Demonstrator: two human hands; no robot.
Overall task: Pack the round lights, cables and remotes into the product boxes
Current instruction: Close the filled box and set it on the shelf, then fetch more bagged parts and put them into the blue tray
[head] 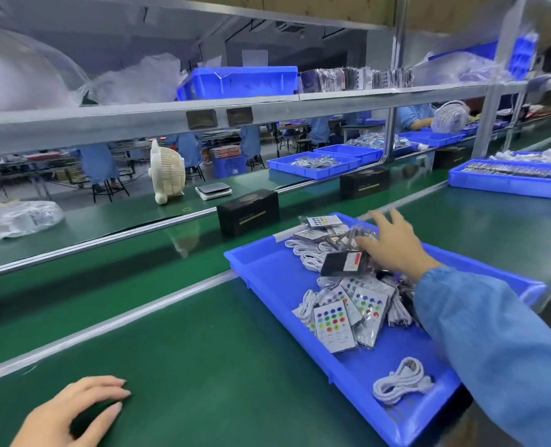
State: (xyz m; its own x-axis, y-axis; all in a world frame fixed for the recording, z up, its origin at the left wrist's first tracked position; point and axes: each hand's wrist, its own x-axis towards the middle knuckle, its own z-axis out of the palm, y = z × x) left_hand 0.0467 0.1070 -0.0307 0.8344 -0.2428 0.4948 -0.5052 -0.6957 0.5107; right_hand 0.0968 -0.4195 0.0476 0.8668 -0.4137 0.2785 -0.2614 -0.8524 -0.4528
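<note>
Right hand [393,245], fingers spread, rests on bagged remotes [334,321] in the blue plastic tray [267,272], center right. Left hand [74,411] loosely open, fingertips on the green counter [203,350], lower left. White coiled cables [400,380] in the tray. Two black product boxes [247,211] on the belt behind.

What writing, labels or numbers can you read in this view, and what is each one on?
No text can be read here.
Nearest black box: pale lettering and a yellow line on its front, too blurred to read.
Second black box: faint lettering, unreadable.
Remotes in the blue tray: coloured buttons only, any print too small.
Black packet by the right hand: white and red sticker, too blurred.
</note>
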